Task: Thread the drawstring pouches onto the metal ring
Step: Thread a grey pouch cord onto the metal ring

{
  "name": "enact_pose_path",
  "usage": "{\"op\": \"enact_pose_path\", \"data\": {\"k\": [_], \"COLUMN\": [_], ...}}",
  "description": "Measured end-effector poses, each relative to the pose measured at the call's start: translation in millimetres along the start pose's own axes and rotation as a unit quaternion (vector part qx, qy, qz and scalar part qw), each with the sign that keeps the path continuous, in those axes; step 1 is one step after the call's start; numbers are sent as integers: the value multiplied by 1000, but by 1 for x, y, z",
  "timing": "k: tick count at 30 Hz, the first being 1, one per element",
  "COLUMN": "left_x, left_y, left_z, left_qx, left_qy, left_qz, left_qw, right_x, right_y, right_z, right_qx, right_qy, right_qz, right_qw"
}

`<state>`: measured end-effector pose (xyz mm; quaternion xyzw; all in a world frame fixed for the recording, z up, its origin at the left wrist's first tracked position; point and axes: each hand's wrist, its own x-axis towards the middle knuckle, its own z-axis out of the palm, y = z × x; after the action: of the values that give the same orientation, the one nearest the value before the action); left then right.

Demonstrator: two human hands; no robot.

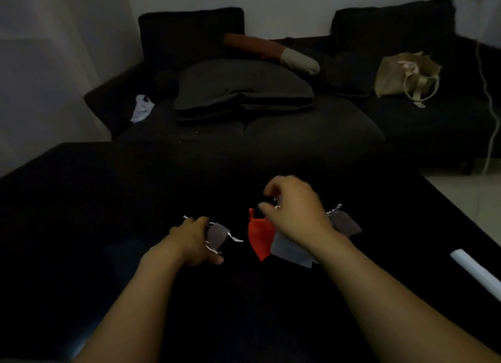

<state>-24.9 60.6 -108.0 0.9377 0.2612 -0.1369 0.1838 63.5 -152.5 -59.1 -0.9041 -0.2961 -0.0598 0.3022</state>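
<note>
A dim room, seen from above a black tabletop (108, 200). The right hand (295, 210) is raised, fingers curled, pinching something small and shiny, probably the ring (277, 203), though it is too small to be sure. Under it hang a red pouch (259, 236), a pale grey pouch (290, 250) and a darker one (345, 223), seemingly already threaded. The left hand (191, 240) grips another grey pouch (217, 235) on the tabletop, seemingly not yet threaded.
</note>
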Motion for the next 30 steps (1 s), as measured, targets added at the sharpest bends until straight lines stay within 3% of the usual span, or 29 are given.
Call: {"op": "enact_pose_path", "data": {"k": [2, 4, 7, 11, 16, 18, 19, 21, 23, 24, 26, 30], "left_x": [0, 0, -1, -4, -26, -34, -40, -54, -63, -66, -69, -66], "left_y": [-2, -2, -4, -6, -7, -5, 2, 27, 51, 59, 72, 99], "left_z": [-3, -4, -3, -5, -27, -42, -47, -50, -51, -50, -53, -45], "left_qx": [11, 7, 10, -8, 60, -48, -184, -458, -613, -652, -666, -603], "left_qy": [7, 13, 10, 0, -55, -39, -27, -15, -28, -40, -53, 25], "left_qz": [8, 20, 31, 4, -62, -32, -9, 23, 46, 55, 73, 92], "left_qw": [1000, 1000, 999, 1000, 995, 998, 983, 888, 788, 755, 740, 792], "right_x": [-4, -6, -5, -1, 10, 13, 13, 10, 3, 1, -3, -10], "right_y": [-17, -24, -24, -18, -21, -25, -27, -29, -26, -23, -17, 0], "right_z": [27, 56, 83, 97, 69, 42, 28, 0, -24, -33, -51, -77], "right_qx": [70, 45, -35, -35, 50, 117, 150, 197, 202, 188, 149, 102], "right_qy": [-131, -204, -183, -153, -132, -117, -115, -111, -111, -113, -116, -114], "right_qz": [-44, -57, -19, 31, 18, 11, 1, -35, -66, -76, -83, -70], "right_qw": [988, 976, 982, 987, 990, 986, 982, 974, 971, 973, 979, 986]}}
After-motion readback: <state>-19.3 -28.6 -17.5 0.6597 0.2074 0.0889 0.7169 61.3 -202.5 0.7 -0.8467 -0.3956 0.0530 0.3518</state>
